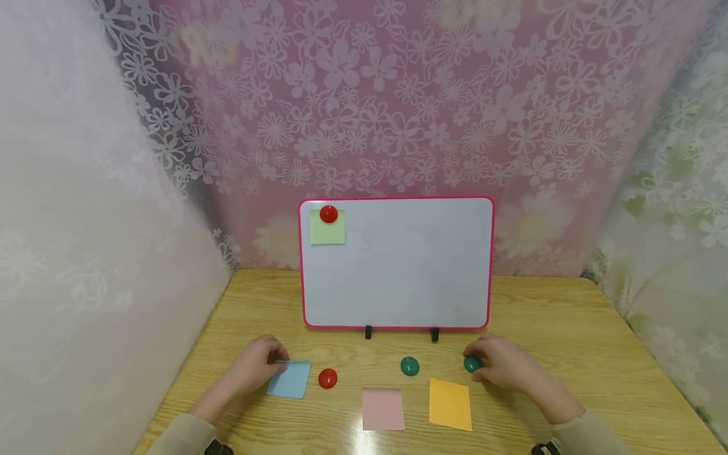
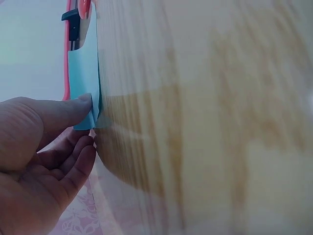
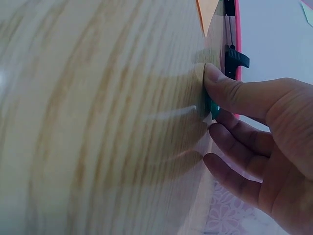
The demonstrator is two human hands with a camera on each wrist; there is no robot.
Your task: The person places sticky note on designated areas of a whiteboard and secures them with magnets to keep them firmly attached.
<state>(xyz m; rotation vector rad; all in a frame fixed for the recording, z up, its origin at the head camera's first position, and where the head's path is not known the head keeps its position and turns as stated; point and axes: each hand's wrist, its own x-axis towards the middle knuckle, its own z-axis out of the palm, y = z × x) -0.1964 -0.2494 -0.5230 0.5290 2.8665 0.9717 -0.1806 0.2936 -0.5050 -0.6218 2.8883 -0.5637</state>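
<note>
Head view: a pink-framed whiteboard (image 1: 398,272) stands at the rear of a wooden table (image 1: 540,306); a round red magnet (image 1: 328,214) lies over a pale green note (image 1: 327,234) at its upper left corner. In front, the left hand (image 1: 253,365) pinches the upper left corner of a blue note (image 1: 291,382), which lies on the table just beside a second red magnet (image 1: 327,378). The right hand (image 1: 503,363) grips a green magnet (image 1: 470,364) on the table between thumb and fingers. Between the hands lie another green magnet (image 1: 409,366), a pink note (image 1: 383,409) and an orange note (image 1: 450,405).

Left wrist view: the thumb presses on the blue note's face, the other fingers curled near its edge.

Right wrist view: thumb and index finger touch opposite sides of the gripped magnet; the remaining fingers are bent beside it.
</note>
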